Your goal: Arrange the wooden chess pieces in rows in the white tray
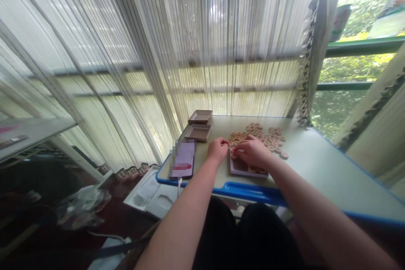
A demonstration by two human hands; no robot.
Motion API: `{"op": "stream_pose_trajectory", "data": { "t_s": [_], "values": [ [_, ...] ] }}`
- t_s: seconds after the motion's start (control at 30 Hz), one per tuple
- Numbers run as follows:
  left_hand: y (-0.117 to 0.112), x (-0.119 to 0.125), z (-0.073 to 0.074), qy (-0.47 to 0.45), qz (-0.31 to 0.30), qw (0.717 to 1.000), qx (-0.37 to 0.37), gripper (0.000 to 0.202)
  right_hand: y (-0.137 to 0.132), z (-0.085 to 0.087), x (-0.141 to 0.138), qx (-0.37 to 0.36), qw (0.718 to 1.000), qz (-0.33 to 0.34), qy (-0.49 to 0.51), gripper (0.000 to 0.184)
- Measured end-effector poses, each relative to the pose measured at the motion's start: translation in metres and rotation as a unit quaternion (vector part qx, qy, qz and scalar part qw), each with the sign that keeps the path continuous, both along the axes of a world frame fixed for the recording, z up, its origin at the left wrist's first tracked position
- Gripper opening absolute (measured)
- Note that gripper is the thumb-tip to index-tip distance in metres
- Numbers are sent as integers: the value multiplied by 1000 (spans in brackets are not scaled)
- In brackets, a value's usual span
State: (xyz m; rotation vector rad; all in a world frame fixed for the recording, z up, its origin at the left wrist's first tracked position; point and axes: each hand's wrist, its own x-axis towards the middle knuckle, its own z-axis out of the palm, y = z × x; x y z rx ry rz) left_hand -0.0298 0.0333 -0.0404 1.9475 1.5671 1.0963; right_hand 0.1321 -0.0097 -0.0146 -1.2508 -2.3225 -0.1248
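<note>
Many small round wooden pieces (pixel 276 142), some with reddish rings like Chinese chess pieces, lie loose on the table beyond my hands. In front of me is a shallow open tray (pixel 248 173) with a few of these pieces along its edges. My right hand (pixel 255 152) reaches over the tray, its fingertips closed on a round wooden piece (pixel 233 153) at the left inner side. Just outside the tray's left edge, my left hand (pixel 218 149) has its fingers curled into a pinch. What lies between those fingertips is too small to make out.
Two shallow boxes, one nearer (pixel 198 132) and one farther (pixel 200 116), sit at the table's back left. A phone (pixel 184 159) with a cable lies at the left edge. The table (pixel 316 177) has a blue rim; a sheer curtain (pixel 221 50) hangs behind it.
</note>
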Motion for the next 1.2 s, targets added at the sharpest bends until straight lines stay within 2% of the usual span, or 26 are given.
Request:
{"op": "stream_pose_trajectory", "data": {
  "t_s": [0.13, 0.27, 0.4, 0.5, 0.6, 0.83, 0.97, 1.1, 1.2],
  "values": [
    [0, 0, 0, 0, 6, 1000, -10, 21, 2, 3, 5, 16, 999, -17, 24, 20],
    [-1, -1, 1, -3, 18, 1000, -21, 20, 7, 6, 16, 16, 992, -118, 46, 21],
    [5, 2, 5, -7, 62, 996, -56, 19, 13, 5, 28, -2, 977, -207, 53, 25],
    [16, 7, 11, -16, 85, 993, -85, 18, 16, 2, 32, -21, 970, -235, 62, 26],
    [30, 16, 20, -26, 90, 993, -67, 17, 18, 0, 35, -34, 968, -239, 74, 24],
    [68, 39, 41, -21, 27, 999, -7, 20, 21, -2, 38, -38, 962, -252, 103, 24],
    [79, 40, 34, 36, -6, 999, 4, 21, 21, -2, 37, -29, 960, -257, 105, 23],
    [83, 33, 22, 99, -41, 993, -40, 25, 23, -1, 34, -33, 959, -263, 100, 22],
    [85, 31, 20, 138, -75, 986, -46, 30, 28, 4, 33, -53, 957, -264, 103, 24]
  ]
}}
